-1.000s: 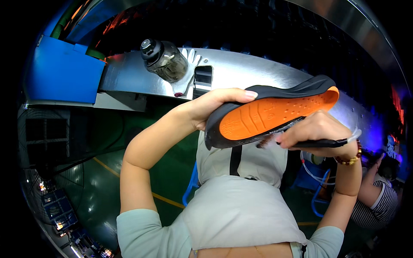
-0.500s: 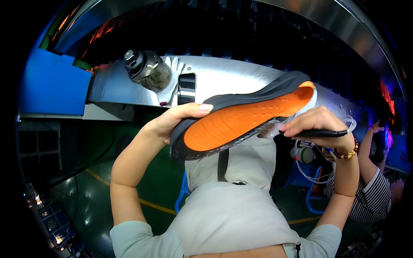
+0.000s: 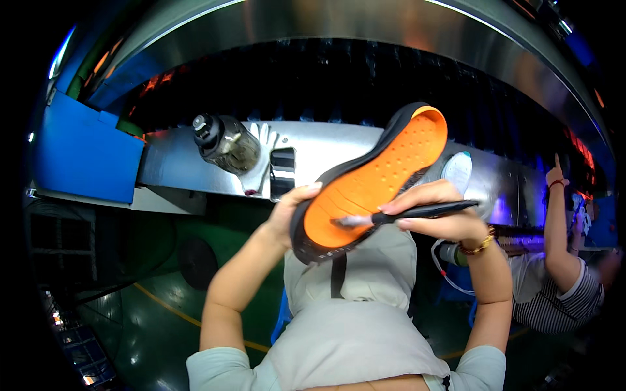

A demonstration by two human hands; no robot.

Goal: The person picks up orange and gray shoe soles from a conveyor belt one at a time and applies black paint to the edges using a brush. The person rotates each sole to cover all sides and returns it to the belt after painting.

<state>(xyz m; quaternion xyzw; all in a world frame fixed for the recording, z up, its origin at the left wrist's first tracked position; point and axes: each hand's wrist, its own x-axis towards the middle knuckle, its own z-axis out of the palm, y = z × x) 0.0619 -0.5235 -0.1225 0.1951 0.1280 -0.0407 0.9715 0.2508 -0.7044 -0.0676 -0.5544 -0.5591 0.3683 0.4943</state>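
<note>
A shoe sole [image 3: 404, 156] with a black outer rim and a dimpled orange inside is held up over my lap, tilted with one end up toward the bench. My left hand [image 3: 287, 212] grips its lower left end, thumb on the rim and the other fingers hidden behind. Pinched in my right hand [image 3: 447, 225] is a brush [image 3: 440, 210] with a black handle. Its pale bristles, blurred by motion, rest on the orange surface near the lower end.
Ahead runs a metal bench [image 3: 179, 159] holding a dark bottle [image 3: 238, 153], a white glove [image 3: 262, 156] and a white-and-grey shoe part [image 3: 458, 171]. A dark machine opening lies behind it. A blue box [image 3: 88, 150] stands left. Another person's arm [image 3: 556, 228] is at right.
The brush has moved left from beside the sole's lower edge onto its orange face. The sole has turned steeper, its face more toward me. The shoe part on the bench now shows better.
</note>
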